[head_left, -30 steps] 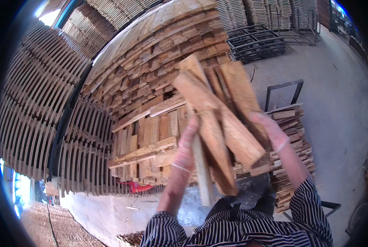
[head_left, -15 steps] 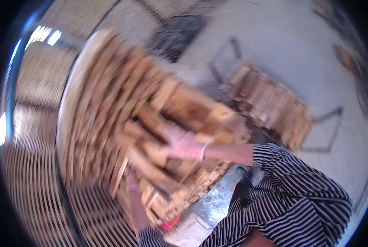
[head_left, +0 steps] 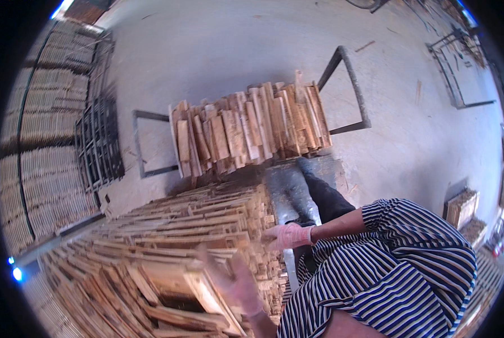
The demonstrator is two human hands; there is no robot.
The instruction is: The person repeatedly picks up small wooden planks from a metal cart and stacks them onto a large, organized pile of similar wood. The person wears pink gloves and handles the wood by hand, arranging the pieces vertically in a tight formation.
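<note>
My left hand [head_left: 238, 284], in a pale pinkish work glove, hovers over a broad stack of rough wooden planks [head_left: 201, 232]. Its fingers are spread and somewhat blurred, and nothing shows between them. By the right side of the stack, close to my body, is my right hand [head_left: 290, 236] in a similar glove. Its fingers stretch leftward, with no object visible in them. Below the left hand, boards [head_left: 207, 293] lie around a dark gap in the stack.
Beyond the stack stands a metal-framed cart [head_left: 350, 107] loaded with short planks [head_left: 246, 127]. Slatted wood piles [head_left: 43, 135] and dark metal racks [head_left: 100, 141] line the left. A small wood stack [head_left: 462, 207] sits at right, on the concrete floor [head_left: 398, 163].
My view has turned right, so the loaded cart now lies straight ahead. Both hands have drawn back from among the planks, the right one to the stack's edge.
</note>
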